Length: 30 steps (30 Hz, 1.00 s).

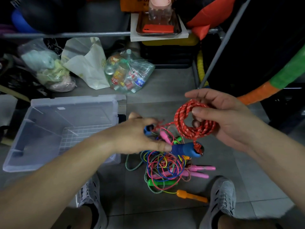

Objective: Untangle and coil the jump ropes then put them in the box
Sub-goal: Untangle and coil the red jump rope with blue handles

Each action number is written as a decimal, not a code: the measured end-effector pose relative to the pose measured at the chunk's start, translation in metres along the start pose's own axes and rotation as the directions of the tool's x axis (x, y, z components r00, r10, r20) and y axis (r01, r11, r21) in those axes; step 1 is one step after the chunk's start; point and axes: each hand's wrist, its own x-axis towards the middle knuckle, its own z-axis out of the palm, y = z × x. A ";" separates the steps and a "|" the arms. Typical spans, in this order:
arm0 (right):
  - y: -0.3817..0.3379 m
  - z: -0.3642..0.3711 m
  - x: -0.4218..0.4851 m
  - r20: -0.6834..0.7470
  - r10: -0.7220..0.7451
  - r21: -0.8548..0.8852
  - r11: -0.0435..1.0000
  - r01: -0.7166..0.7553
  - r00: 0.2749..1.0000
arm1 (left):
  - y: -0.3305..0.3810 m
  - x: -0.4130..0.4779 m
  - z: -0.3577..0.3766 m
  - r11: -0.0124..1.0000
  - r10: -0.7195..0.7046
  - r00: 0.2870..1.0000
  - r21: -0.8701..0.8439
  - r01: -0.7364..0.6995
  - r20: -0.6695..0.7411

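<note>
The right hand [227,119] is gripping a red rope [194,128], a thick braided cord flecked with white that is wound into a round coil of several loops. The thumb is pressing across the top of the coil from the front. The fingers are curling round behind it, and one fingertip is showing through the hole in the middle.

From the coil, one strand is running across to the left hand [138,134], which is blurred. That hand is partly closed, its fingers curling round a blue handle [147,129] of smooth, rounded plastic. Its thumb tip is touching the near end of a second blue handle [186,149], a tapered grip hanging just under the coil with red cord entering its far end. How firmly the thumb is holding it cannot be told.

Directly beneath both hands, a tangle of ropes [165,164] is lying on the grey tiled floor [165,90]. It is made of thin glossy cords in pink, blue, green and yellow, with slim pink, green and orange handles.

Just to the outer side of the left hand, a box [49,123] is sitting open. It is rectangular, of clear frosted plastic, with a gridded bottom.
</note>
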 end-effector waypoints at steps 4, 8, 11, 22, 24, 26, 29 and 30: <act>0.004 0.007 0.001 0.061 0.018 0.096 0.995 -0.024 0.998 | 0.006 0.000 0.010 0.999 -0.023 0.985 -0.028 0.028 0.171; 0.008 0.014 0.001 0.090 0.007 0.090 0.996 -0.015 0.996 | 0.006 0.004 0.009 0.999 0.044 0.996 -0.018 -0.043 0.079; 0.010 0.014 0.000 0.109 0.041 0.060 0.997 -0.047 0.993 | 0.006 0.009 0.014 0.927 0.246 0.968 -0.277 -0.252 -0.056; 0.011 -0.025 -0.002 -0.156 -0.033 -0.207 0.978 0.000 0.987 | 0.057 0.038 0.020 0.640 0.353 0.862 -0.579 -0.505 -0.362; 0.018 -0.034 -0.007 -0.120 0.160 -0.101 0.980 -0.172 0.980 | 0.074 0.046 0.022 0.620 0.316 0.873 -0.616 -0.486 -0.371; 0.024 -0.051 -0.013 -0.093 0.265 -0.068 0.960 -0.271 0.960 | 0.087 0.058 0.034 0.603 0.285 0.908 -0.680 -0.418 -0.306; 0.033 -0.087 -0.025 -0.122 0.294 -0.092 0.947 -0.306 0.948 | 0.101 0.081 0.068 0.531 0.227 0.962 -0.808 -0.255 -0.155; 0.039 -0.101 -0.029 -0.144 0.298 -0.107 0.943 -0.314 0.944 | 0.105 0.092 0.081 0.515 0.198 0.974 -0.834 -0.201 -0.113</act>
